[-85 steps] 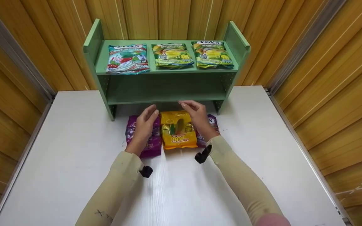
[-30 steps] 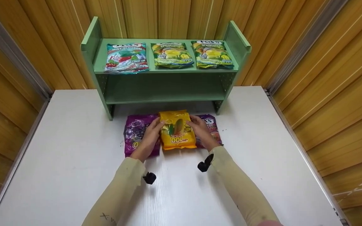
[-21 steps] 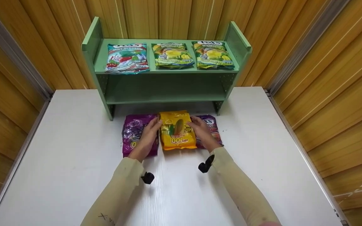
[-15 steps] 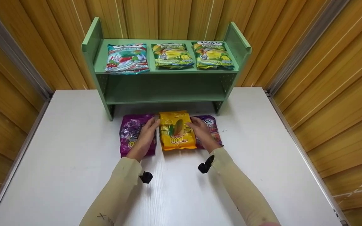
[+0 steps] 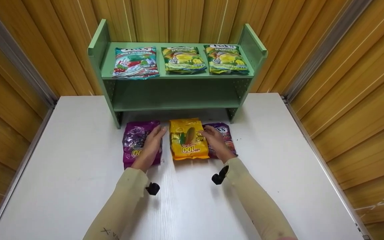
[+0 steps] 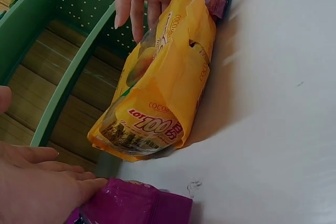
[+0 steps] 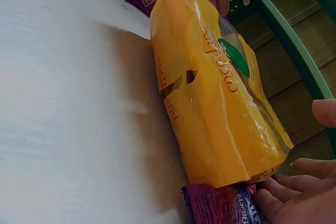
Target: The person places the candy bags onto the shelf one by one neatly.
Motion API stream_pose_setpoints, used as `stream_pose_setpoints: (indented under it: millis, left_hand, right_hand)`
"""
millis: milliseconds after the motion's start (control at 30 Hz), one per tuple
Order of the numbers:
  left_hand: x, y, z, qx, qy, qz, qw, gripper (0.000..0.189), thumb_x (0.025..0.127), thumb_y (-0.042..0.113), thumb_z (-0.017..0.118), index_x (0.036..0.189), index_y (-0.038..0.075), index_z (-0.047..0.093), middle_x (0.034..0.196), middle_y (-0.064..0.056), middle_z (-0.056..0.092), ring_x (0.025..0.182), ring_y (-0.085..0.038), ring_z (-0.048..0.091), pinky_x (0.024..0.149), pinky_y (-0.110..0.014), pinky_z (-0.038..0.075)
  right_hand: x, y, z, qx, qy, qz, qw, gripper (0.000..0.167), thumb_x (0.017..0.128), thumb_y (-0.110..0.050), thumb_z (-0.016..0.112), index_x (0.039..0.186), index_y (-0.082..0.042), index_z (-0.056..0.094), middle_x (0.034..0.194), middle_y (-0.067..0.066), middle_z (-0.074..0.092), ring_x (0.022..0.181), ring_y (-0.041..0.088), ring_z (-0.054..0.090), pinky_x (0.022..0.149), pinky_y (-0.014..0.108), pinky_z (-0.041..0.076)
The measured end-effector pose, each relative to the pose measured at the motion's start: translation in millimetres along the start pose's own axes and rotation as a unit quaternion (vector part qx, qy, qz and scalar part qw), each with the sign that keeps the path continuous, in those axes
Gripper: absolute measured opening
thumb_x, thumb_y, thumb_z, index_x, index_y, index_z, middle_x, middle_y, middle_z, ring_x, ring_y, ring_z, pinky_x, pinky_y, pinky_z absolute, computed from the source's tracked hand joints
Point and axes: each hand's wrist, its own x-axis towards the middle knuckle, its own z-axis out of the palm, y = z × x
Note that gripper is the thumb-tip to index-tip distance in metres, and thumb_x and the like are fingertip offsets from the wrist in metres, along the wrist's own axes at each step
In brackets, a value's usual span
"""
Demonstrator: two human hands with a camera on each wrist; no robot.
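A yellow bag of candy (image 5: pixel 188 138) lies upside down to me in the middle of the table. To its left is a purple bag of candy (image 5: pixel 132 141) with a grape picture, and my left hand (image 5: pixel 149 146) rests on its right part, fingers extended. A gap of white table separates these two bags. My right hand (image 5: pixel 217 141) lies at the yellow bag's right edge, over a dark purple Fox's candy bag (image 5: pixel 224 131). In the right wrist view its fingers (image 7: pixel 294 184) are extended where the yellow bag and the Fox's bag meet.
Behind the bags stands a green two-tier shelf (image 5: pixel 175 95). On its top tier lie a teal candy bag (image 5: pixel 136 63) and two green-yellow candy bags. The white table (image 5: pixel 78 173) is bounded by wood-panelled walls.
My left hand has moved left and the purple bag has slid left with it, widening the gap to the yellow bag. The right hand and yellow bag have stayed nearly still.
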Motion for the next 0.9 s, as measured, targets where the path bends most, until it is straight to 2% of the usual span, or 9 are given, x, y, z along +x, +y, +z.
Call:
stream_pose_setpoints:
  millis: [167,267,500,633,900]
  left_hand:
    - [1.0,-4.7,7.0,0.006,0.003,0.009,0.9999,0.067,0.099,0.047,0.044,0.154,0.015,0.023,0.162,-0.008,0.020,0.150,-0.028,0.017,0.123,-0.047,0.016]
    - [1.7,-8.4,11.1,0.015,0.007,0.005,0.9999,0.066,0.099,0.047,0.045,0.154,0.016,0.024,0.162,-0.006,0.021,0.150,-0.026,0.016,0.124,-0.045,0.012]
    - [-0.2,-13.5,26.2,0.014,0.001,0.030,0.9994,0.067,0.100,0.038,0.047,0.154,0.008,0.021,0.161,-0.014,0.022,0.149,-0.030,0.020,0.123,-0.046,0.015]
    - [-2.2,-15.5,33.9,0.028,-0.001,0.041,0.9988,0.068,0.100,0.036,0.048,0.155,0.008,0.018,0.161,-0.014,0.021,0.149,-0.031,0.019,0.123,-0.047,0.016]
    - [-4.5,-23.2,40.2,0.053,0.027,0.024,0.9979,0.075,0.098,0.039,0.050,0.156,0.010,0.011,0.163,-0.014,0.010,0.151,-0.031,0.009,0.124,-0.047,0.008]
  right_hand:
    - [-0.3,2.6,-4.4,0.000,0.002,-0.004,1.0000,0.063,0.097,-0.037,0.055,0.150,-0.013,0.032,0.156,0.008,0.034,0.144,0.025,0.034,0.119,0.044,0.029]
    - [0.2,4.4,-8.4,0.004,0.006,-0.001,1.0000,0.064,0.097,-0.039,0.056,0.151,-0.013,0.032,0.156,0.008,0.034,0.143,0.026,0.034,0.119,0.044,0.028]
    - [2.8,8.8,-20.1,0.000,0.013,0.001,0.9999,0.064,0.096,-0.039,0.056,0.150,-0.013,0.033,0.155,0.009,0.036,0.142,0.027,0.036,0.120,0.044,0.028]
    - [3.3,8.3,-23.1,-0.002,0.021,0.002,0.9998,0.060,0.097,-0.037,0.054,0.149,-0.013,0.034,0.154,0.009,0.038,0.139,0.027,0.040,0.119,0.044,0.029]
    - [-4.0,9.9,-18.0,-0.008,0.022,-0.023,0.9995,0.058,0.098,-0.035,0.054,0.148,-0.013,0.037,0.153,0.008,0.039,0.142,0.025,0.036,0.119,0.043,0.029]
